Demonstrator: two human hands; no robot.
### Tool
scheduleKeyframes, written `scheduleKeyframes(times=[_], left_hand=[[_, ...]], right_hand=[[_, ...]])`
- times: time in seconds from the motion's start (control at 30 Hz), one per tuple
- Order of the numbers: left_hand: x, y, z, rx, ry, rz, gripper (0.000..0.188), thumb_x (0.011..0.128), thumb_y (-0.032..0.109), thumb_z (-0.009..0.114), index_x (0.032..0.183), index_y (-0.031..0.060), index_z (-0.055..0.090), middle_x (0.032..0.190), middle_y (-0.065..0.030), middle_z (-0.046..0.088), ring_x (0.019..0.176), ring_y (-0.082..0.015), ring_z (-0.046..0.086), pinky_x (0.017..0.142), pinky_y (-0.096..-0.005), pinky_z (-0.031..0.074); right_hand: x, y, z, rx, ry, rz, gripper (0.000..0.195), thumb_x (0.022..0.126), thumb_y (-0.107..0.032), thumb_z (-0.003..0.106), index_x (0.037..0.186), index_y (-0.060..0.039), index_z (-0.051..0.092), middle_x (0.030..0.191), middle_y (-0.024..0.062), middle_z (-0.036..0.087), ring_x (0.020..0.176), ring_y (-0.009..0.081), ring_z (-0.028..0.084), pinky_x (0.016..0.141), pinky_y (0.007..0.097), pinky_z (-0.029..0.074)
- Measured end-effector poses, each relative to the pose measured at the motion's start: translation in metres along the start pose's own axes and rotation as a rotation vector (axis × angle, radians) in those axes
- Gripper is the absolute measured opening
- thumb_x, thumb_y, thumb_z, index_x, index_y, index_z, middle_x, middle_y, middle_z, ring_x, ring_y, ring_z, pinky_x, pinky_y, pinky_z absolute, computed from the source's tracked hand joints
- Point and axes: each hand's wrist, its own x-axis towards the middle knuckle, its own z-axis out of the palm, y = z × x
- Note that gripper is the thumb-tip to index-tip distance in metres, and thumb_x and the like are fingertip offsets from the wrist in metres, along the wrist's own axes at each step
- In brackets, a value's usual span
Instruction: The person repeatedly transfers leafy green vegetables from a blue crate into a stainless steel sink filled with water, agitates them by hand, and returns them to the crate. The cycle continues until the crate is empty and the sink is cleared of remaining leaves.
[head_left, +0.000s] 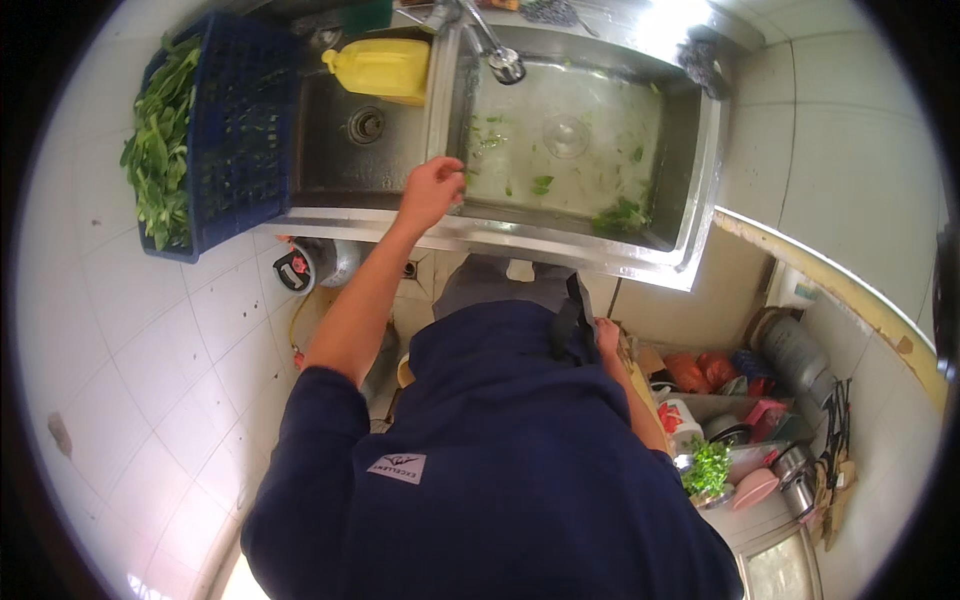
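Observation:
My left hand (435, 189), loosely curled with nothing visible in it, hovers at the divider (441, 90) between two stainless steel basins. Cloudy water with loose green leaves (543, 184) covers the bottom of the right basin (679, 150). A clump of greens (621, 217) lies in its near right corner. The left basin (352, 169) shows a drain and a yellow plastic jug (386, 69) on its side. Leafy greens (161, 150) fill a blue plastic crate (244, 120) at the far left. My right hand (607, 337) hangs by my right hip, its fingers partly hidden.
A faucet head (507, 66) reaches over the right basin. Below the counter at left stands a gas cylinder (337, 261) with a red valve. Shelves at right hold bags, pots, a green plant (706, 466) and a pink dish (755, 489). Tiled walls flank both sides.

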Motion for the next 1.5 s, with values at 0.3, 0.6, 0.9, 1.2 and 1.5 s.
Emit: scheduleKeyframes(times=[0.3,0.6,0.9,1.2,1.5], left_hand=[[0.189,-0.095,0.079,1.096,0.186,0.411,0.047,0.081,0.009,0.055,0.127,0.0036,0.055,0.128,-0.0222,0.056,0.121,-0.0352,0.052,0.102,-0.0455,0.043],[0.221,-0.129,0.115,0.992,-0.17,-0.116,0.036,0.081,0.023,0.059,0.105,-0.0029,0.065,0.111,-0.0267,0.064,0.104,-0.0425,0.061,0.089,-0.0487,0.048],[0.134,-0.134,0.256,0.607,-0.388,-0.157,0.043,0.086,0.038,0.062,0.103,-0.0012,0.065,0.091,-0.0254,0.067,0.09,-0.0399,0.066,0.08,-0.0472,0.05],[0.172,-0.03,0.408,1.019,-0.313,0.407,0.043,0.097,0.043,0.045,0.119,0.0107,0.063,0.111,-0.0156,0.068,0.103,-0.0371,0.064,0.084,-0.0474,0.053],[0.133,-0.124,0.44,1.137,-0.957,0.08,0.047,0.09,0.042,0.048,0.117,0.008,0.066,0.119,-0.0211,0.063,0.111,-0.0384,0.06,0.096,-0.0459,0.047]], right_hand=[[-0.045,0.017,-0.027,0.188,0.047,0.203,0.033,0.088,-0.025,0.052,0.099,0.0015,0.069,0.086,0.0203,0.069,0.081,0.0291,0.065,0.076,0.0384,0.049],[-0.05,0.063,-0.035,0.15,0.032,0.182,0.036,0.089,-0.029,0.05,0.098,0.0012,0.069,0.091,0.0179,0.07,0.09,0.0295,0.066,0.081,0.0371,0.048],[-0.032,0.043,-0.059,0.102,0.031,0.305,0.034,0.091,-0.028,0.053,0.101,-0.0022,0.071,0.094,0.013,0.071,0.087,0.0221,0.066,0.079,0.0349,0.049],[-0.049,0.045,-0.062,0.367,0.085,0.54,0.032,0.089,-0.03,0.058,0.099,-0.0037,0.073,0.087,0.0064,0.069,0.081,0.0141,0.062,0.077,0.0319,0.048],[-0.057,0.014,-0.061,0.511,0.152,0.516,0.032,0.09,-0.022,0.053,0.108,-0.0027,0.072,0.09,0.0057,0.07,0.084,0.0129,0.061,0.08,0.0283,0.049]])
